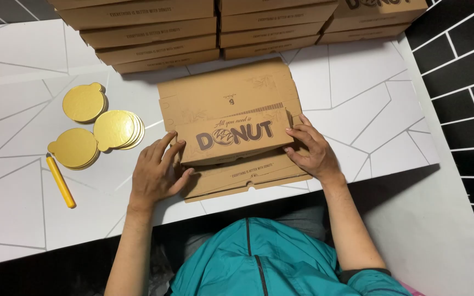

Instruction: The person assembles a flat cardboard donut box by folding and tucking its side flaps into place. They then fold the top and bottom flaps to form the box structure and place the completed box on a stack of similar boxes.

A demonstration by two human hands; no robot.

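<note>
The brown cardboard box [231,131] lies half folded on the white worktop [23,66], its printed panel raised. The left hand [157,170] and right hand [311,151] press its two ends, fingers spread, no closed grip. Finished boxes [154,33] stack behind; folding remains.

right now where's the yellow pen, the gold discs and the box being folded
yellow pen [60,181], head view, middle of its barrel
gold discs [113,130], head view, top disc of the right-hand pile
box [231,96], head view, flat panel behind the raised flap
</note>
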